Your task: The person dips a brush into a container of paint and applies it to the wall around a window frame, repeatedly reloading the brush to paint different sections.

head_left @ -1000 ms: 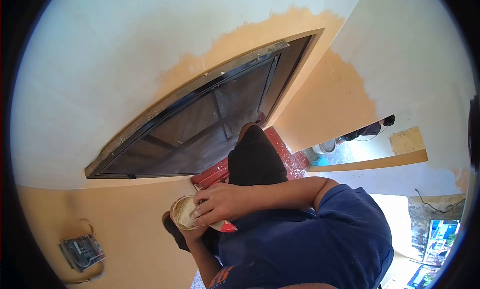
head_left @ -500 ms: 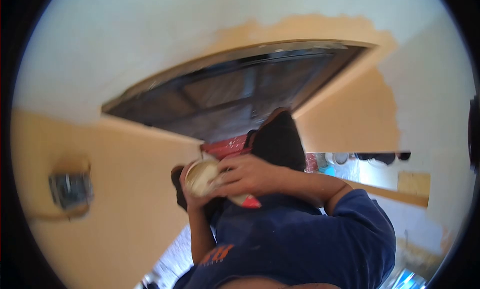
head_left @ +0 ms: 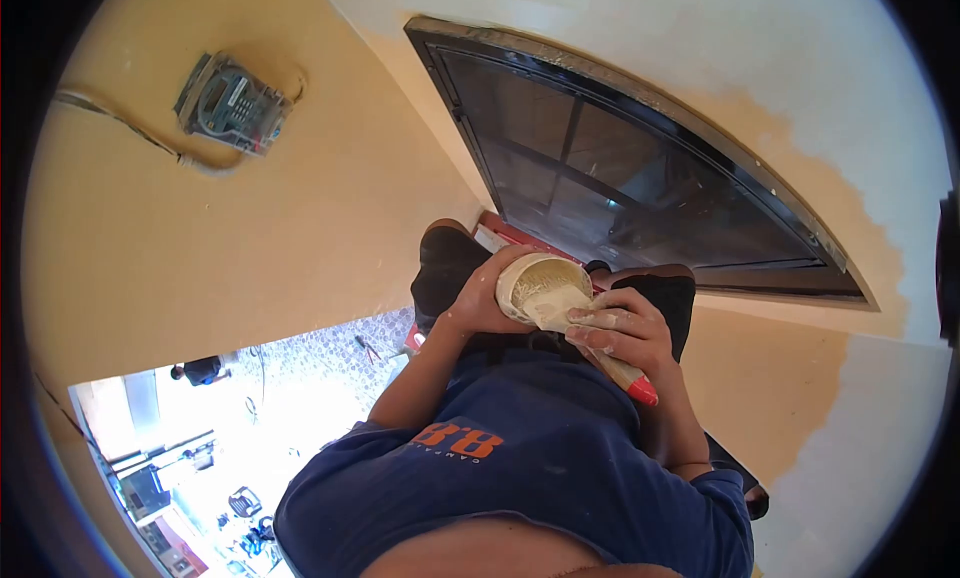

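Note:
My left hand (head_left: 484, 296) wraps around the side of a white tub (head_left: 508, 290) with cream-coloured paint inside. My right hand (head_left: 632, 330), spotted with pale paint, grips a flat paintbrush (head_left: 560, 306) whose handle ends in a red tip. The brush head is coated in the same cream colour and lies over the tub's near rim, partly inside it. Both hands are close together in front of my dark blue shirt (head_left: 500, 478), above my dark-clad legs (head_left: 445, 273).
A dark-framed window (head_left: 600, 178) is set in the wall ahead, ringed by orange-yellow and whitish paint. An electric meter (head_left: 235, 103) with a cable hangs on the left wall (head_left: 270, 248). Far below lies a bright patterned floor (head_left: 330, 368) with scattered tools. A red, white-specked surface shows behind my legs.
My view has turned, so the window sits further right and the meter higher, and the floor at left has come into sight. Both hands keep hold of the tub and paintbrush.

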The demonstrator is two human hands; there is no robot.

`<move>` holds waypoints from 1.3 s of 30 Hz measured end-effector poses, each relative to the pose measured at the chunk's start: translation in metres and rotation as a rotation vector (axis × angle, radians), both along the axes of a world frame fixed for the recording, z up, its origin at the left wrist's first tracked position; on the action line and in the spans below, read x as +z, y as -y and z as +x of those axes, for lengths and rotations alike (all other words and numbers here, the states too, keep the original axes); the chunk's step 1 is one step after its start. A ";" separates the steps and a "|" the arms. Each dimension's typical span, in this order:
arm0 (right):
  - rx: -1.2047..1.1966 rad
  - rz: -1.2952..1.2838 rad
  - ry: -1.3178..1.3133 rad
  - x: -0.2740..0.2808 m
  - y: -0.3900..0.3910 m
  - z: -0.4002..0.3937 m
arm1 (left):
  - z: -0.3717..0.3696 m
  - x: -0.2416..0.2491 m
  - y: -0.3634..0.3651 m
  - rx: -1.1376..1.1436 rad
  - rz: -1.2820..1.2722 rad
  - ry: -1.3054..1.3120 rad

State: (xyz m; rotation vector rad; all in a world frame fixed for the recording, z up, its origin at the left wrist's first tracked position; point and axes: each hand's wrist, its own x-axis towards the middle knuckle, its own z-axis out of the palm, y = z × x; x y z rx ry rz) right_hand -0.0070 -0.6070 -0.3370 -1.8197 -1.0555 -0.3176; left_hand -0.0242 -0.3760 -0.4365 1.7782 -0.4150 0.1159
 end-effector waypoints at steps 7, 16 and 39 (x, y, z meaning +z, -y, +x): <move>-0.024 -0.020 -0.010 -0.002 -0.001 0.004 | 0.004 0.005 -0.001 -0.037 -0.024 0.000; 0.042 -0.013 -0.068 -0.009 -0.002 -0.002 | -0.010 -0.013 -0.015 0.023 -0.274 -0.379; 0.044 0.108 -0.047 -0.008 -0.004 0.004 | 0.004 -0.013 -0.005 0.235 -0.461 -0.451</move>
